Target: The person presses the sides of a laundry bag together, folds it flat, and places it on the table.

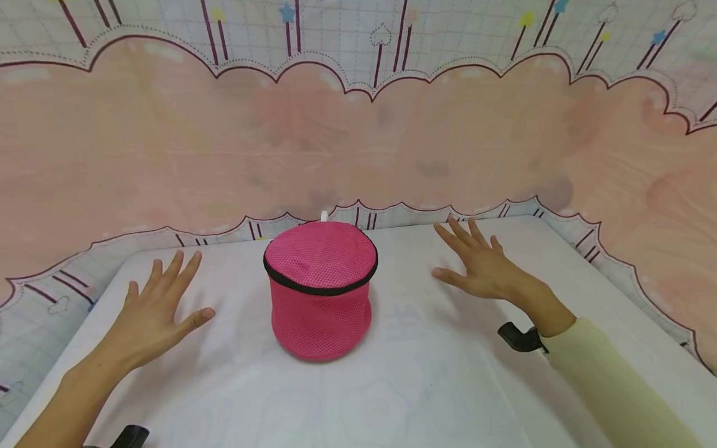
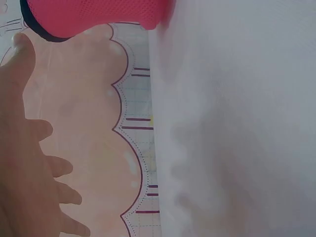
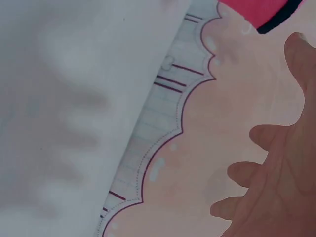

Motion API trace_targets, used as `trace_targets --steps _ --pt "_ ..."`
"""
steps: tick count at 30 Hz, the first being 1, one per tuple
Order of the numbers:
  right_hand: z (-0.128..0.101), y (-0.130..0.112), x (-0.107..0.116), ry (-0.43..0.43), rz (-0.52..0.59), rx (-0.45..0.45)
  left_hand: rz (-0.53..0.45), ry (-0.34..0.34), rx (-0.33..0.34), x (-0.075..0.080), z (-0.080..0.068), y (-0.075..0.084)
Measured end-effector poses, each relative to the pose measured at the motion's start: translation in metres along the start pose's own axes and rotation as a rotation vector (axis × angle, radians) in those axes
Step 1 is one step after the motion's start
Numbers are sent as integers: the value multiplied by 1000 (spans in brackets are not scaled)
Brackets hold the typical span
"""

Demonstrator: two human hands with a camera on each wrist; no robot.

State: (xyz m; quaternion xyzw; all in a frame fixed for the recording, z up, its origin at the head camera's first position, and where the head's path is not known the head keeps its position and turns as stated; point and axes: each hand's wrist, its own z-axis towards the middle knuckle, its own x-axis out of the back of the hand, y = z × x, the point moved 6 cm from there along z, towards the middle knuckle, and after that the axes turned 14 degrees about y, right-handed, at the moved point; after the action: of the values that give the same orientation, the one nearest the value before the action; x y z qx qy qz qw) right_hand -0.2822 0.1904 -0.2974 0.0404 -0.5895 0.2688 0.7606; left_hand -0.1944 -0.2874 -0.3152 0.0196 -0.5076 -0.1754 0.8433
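A pink mesh bag (image 1: pixel 322 323) with a round lid edged in black stands upright on the white table, midway between the two hands. A small white tag pokes up behind its lid. To its left my left hand (image 1: pixel 159 314) hovers with fingers spread and nothing in its grasp. On the other side my right hand (image 1: pixel 482 264) is likewise spread over the table, apart from the bag. Part of the pink bag (image 2: pixel 98 12) shows at the top of the left wrist view, beyond the thumb. In the right wrist view only a corner of the bag (image 3: pixel 266 12) appears.
The white table (image 1: pixel 426 386) carries the shadows of both hands. Behind it hangs a peach and white patterned cloth (image 1: pixel 358 149), which also runs along the table's left and right sides. A black strap piece (image 1: pixel 521 337) sits at the right wrist.
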Motion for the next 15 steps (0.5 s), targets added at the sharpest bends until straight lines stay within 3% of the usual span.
trace_targets --steps 8,15 --pt "7 -20 -1 51 174 46 -44 38 -9 8 8 2" --pt "6 -36 -9 60 319 75 -153 59 55 4 14 21"
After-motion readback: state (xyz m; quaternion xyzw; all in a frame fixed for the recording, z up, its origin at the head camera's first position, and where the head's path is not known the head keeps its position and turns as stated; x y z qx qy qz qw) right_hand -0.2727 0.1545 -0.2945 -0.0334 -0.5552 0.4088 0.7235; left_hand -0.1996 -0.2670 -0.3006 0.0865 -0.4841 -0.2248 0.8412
